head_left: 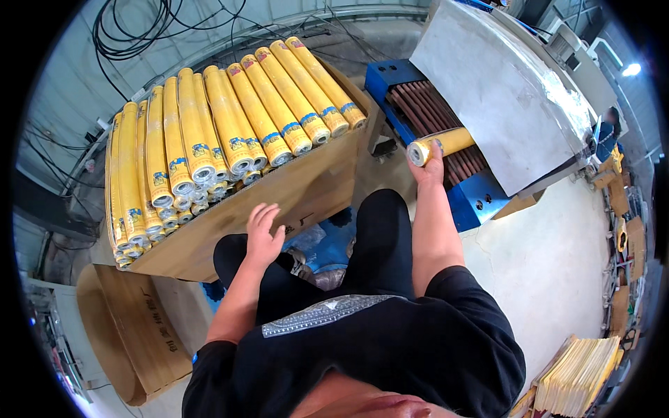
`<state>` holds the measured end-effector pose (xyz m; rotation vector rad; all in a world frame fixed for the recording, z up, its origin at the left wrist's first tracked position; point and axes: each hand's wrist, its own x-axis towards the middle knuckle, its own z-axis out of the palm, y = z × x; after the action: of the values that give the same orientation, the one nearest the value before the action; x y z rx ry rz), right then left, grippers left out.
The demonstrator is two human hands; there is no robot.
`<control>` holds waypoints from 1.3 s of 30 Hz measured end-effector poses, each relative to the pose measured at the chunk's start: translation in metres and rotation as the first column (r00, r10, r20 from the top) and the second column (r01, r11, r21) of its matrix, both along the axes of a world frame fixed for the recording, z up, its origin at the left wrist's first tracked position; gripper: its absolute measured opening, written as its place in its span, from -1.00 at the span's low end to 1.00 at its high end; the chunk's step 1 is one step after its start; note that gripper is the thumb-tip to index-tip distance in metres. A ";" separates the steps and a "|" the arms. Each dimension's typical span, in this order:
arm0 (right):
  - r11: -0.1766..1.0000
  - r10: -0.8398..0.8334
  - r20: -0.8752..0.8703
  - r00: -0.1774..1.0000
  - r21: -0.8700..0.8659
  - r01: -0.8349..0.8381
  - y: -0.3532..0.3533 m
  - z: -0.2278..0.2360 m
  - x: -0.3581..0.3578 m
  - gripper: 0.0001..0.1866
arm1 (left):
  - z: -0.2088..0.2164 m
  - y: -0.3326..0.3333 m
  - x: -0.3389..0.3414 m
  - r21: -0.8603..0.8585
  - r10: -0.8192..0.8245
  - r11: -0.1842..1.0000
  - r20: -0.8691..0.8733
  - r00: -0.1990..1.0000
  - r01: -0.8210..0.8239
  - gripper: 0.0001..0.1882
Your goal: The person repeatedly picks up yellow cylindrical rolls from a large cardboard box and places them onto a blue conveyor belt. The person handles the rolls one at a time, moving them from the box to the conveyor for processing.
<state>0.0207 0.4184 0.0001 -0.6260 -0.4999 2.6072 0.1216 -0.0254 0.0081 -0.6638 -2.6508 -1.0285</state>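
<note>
My right hand (pixel 430 169) grips the near end of a yellow wrapped roll (pixel 456 141) at the mouth of a blue-framed machine. The roll lies across the machine's brown rollers (pixel 422 104), its far end hidden under a grey sheet cover (pixel 498 83). Over by the cardboard box, my left hand (pixel 264 235) is raised with its fingers apart and nothing in it. Many similar yellow rolls (pixel 230 122) with blue print near their ends are stacked in that large box (pixel 306 184), their round ends facing me.
The machine's blue end block (pixel 479 200) stands close to my right forearm. An empty-looking cardboard box (pixel 132 327) lies at the lower left. A stack of flat yellowish sheets (pixel 575 376) is at the lower right. Black cables (pixel 164 28) hang along the wall.
</note>
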 end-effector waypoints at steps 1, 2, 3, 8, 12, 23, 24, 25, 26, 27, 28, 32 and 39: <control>0.998 0.051 0.055 0.997 0.044 -0.053 -0.011 -0.001 0.003 -0.60 | 0.003 0.006 -0.004 0.050 -0.020 0.999 0.111 0.994 0.015 -0.49; 0.991 0.096 0.112 0.989 0.086 -0.106 -0.023 -0.003 0.008 -0.61 | 0.005 0.015 -0.011 0.164 -0.056 0.986 0.236 0.970 0.017 -0.48; 0.981 0.133 0.115 0.984 0.123 -0.147 -0.042 -0.014 0.017 -0.62 | 0.008 0.026 -0.016 0.279 -0.102 0.960 0.352 0.930 0.000 -0.47; 0.780 0.447 0.102 0.889 0.442 -0.443 -0.167 -0.045 0.119 -0.56 | 0.009 0.095 -0.034 0.456 -0.250 0.885 0.639 0.728 -0.097 -0.08; 0.526 0.542 0.256 0.800 0.639 -0.561 -0.217 -0.043 0.172 -0.33 | 0.013 0.140 -0.013 0.219 -0.080 0.969 0.712 0.698 -0.113 -0.01; 0.043 0.852 0.250 0.459 0.842 -0.538 -0.223 0.026 0.129 -0.18 | 0.119 0.008 -0.037 0.588 0.104 0.767 0.283 0.953 -0.258 0.09; 0.046 0.859 0.261 0.441 0.818 -0.573 -0.218 0.021 0.131 -0.21 | 0.129 -0.016 -0.047 0.585 0.176 0.748 0.280 0.944 -0.313 0.10; 0.048 0.866 0.271 0.420 0.792 -0.608 -0.211 0.011 0.135 -0.24 | 0.133 -0.045 -0.059 0.522 0.288 0.773 0.217 0.933 -0.360 0.10; 0.050 0.871 0.281 0.403 0.765 -0.642 -0.205 0.002 0.141 -0.27 | 0.137 -0.074 -0.073 0.461 0.386 0.788 0.145 0.911 -0.408 0.09; 0.081 0.866 0.281 0.414 0.738 -0.670 -0.199 -0.011 0.149 -0.34 | 0.150 -0.099 -0.080 0.379 0.461 0.788 0.160 0.873 -0.485 0.07; 0.098 0.855 0.306 0.420 0.698 -0.709 -0.191 -0.020 0.158 -0.36 | 0.165 -0.122 -0.087 0.296 0.528 0.779 0.165 0.833 -0.553 0.05; 0.074 0.828 0.393 0.400 0.631 -0.772 -0.171 -0.051 0.183 -0.42 | 0.198 -0.205 -0.118 0.086 0.638 0.728 0.279 0.718 -0.680 -0.12; -0.038 0.808 0.467 0.358 0.648 -0.761 -0.168 -0.052 0.175 -0.48 | 0.147 -0.238 -0.136 -0.554 0.844 0.472 0.058 0.534 -0.686 -0.33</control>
<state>0.1960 0.2505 -0.0516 0.2422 -2.5650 2.6740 -0.0142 -0.2634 0.1548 0.7623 -2.9382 -0.1973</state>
